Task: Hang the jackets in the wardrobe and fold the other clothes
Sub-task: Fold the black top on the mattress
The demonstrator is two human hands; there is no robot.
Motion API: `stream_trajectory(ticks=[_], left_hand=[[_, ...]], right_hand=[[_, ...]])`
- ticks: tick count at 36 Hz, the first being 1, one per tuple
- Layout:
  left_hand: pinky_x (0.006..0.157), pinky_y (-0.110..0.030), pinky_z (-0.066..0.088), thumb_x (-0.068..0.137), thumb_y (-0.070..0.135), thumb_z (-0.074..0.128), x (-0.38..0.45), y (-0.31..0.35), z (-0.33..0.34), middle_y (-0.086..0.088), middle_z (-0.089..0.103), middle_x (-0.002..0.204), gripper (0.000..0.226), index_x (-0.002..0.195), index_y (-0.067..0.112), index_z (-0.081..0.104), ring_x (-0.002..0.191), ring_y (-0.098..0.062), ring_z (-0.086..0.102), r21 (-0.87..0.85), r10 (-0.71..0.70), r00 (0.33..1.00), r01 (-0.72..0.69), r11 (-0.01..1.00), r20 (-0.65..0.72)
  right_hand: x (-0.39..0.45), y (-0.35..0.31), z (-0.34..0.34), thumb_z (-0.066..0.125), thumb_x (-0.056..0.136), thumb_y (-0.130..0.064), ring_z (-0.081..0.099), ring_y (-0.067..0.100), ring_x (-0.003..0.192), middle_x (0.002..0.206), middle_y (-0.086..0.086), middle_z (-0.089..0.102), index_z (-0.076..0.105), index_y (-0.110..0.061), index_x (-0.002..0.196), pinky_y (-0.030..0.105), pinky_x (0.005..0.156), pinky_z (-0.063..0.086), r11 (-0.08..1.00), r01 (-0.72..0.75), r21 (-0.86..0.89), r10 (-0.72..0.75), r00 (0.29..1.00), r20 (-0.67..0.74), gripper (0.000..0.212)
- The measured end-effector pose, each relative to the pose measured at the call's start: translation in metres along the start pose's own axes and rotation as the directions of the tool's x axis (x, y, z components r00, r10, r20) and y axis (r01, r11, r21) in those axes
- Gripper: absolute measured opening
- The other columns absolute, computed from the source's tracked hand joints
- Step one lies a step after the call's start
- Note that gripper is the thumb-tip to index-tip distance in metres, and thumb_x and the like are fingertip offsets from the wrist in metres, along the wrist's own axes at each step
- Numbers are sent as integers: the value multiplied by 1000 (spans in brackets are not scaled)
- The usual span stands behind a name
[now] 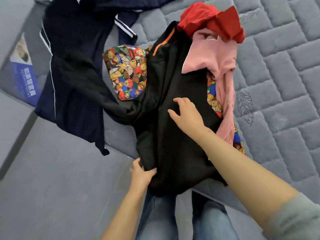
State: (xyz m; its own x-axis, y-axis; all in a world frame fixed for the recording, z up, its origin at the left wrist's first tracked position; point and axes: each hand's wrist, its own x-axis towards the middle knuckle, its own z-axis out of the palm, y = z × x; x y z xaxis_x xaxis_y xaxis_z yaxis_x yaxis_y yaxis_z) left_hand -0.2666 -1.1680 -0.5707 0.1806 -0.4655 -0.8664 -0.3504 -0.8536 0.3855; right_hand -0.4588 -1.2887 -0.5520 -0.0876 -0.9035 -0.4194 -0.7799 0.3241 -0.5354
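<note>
here two hands, left hand (pixel 141 172) and right hand (pixel 186 112), hold perhaps one black jacket (pixel 166 135)

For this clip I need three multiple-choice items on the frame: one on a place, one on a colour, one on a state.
1. Where does the red garment lie?
A. at the far end of the pile, above the pink garment
B. on the floor
C. under the navy jacket

2. What colour is the stripe on the black garment?
A. green
B. orange
C. white

3. What is the left hand doing?
A. hanging idle
B. gripping the black garment's near edge
C. holding a hanger

Answers: 1 A, the red cloth sits beyond the pink one; 2 B, an orange stripe runs near its top; 3 B, its fingers curl round the hem, while the right hand rests on the cloth.
</note>
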Motion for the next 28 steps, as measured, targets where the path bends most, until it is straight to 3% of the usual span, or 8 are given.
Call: stream_trajectory(ticks=[4,9,11,14,17,20,24,28], left_hand=[[102,-31,37,85,11,72,19,53,-20,-12,36,142,66,142,14,40,126,-27,43,204,347,885,-294,934,-310],[105,-42,33,87,24,70,71,133,-30,-9,44,140,55,136,14,48,131,-28,38,452,628,719,-473,757,-298],[105,-50,30,87,39,68,97,158,-29,-4,40,146,63,141,19,42,136,-27,32,592,633,731,-400,700,-255],[105,-50,25,87,61,58,131,179,-19,-2,44,145,74,147,25,34,135,-27,36,691,519,849,-316,650,-99],[99,-42,26,91,58,53,149,182,-5,-2,54,138,64,145,26,39,125,-25,49,703,488,873,-330,630,-26],[102,-35,29,95,43,57,150,177,-2,-4,56,139,53,143,20,46,127,-26,49,524,515,855,-411,746,-63],[111,-40,39,93,25,65,117,158,-16,-6,58,136,49,137,9,54,128,-22,51,152,495,866,-499,853,67],[103,-40,48,90,12,67,69,126,-40,-5,69,118,35,125,7,63,114,-21,63,-74,423,883,-417,906,204]], right_hand=[[29,0,23,51,91,-60,49,24,118,134,6,45,42,-11,139,38,83,53,964,-60,-260,92,989,114,69],[36,23,59,58,88,-57,45,28,122,133,9,47,38,-10,135,39,92,42,886,-102,-452,161,983,93,69],[30,33,70,53,92,-55,46,28,121,132,9,49,36,-10,138,38,96,38,881,-102,-462,142,988,54,67],[15,43,82,46,96,-51,46,26,120,132,9,47,31,-10,144,36,99,35,883,-85,-461,91,996,-11,65],[3,44,82,47,97,-44,44,26,123,137,9,44,28,-11,148,34,103,35,919,-77,-386,95,995,30,63],[1,37,62,50,99,-38,52,21,117,135,8,48,45,-13,140,31,98,41,979,-205,8,204,975,91,49],[6,20,18,51,98,-33,56,-2,79,115,-4,59,60,-20,123,11,72,39,930,-208,302,244,966,-87,30],[30,-14,-19,55,92,-50,59,3,98,118,-7,60,57,-22,126,18,78,43,882,-160,443,227,968,-102,44]])
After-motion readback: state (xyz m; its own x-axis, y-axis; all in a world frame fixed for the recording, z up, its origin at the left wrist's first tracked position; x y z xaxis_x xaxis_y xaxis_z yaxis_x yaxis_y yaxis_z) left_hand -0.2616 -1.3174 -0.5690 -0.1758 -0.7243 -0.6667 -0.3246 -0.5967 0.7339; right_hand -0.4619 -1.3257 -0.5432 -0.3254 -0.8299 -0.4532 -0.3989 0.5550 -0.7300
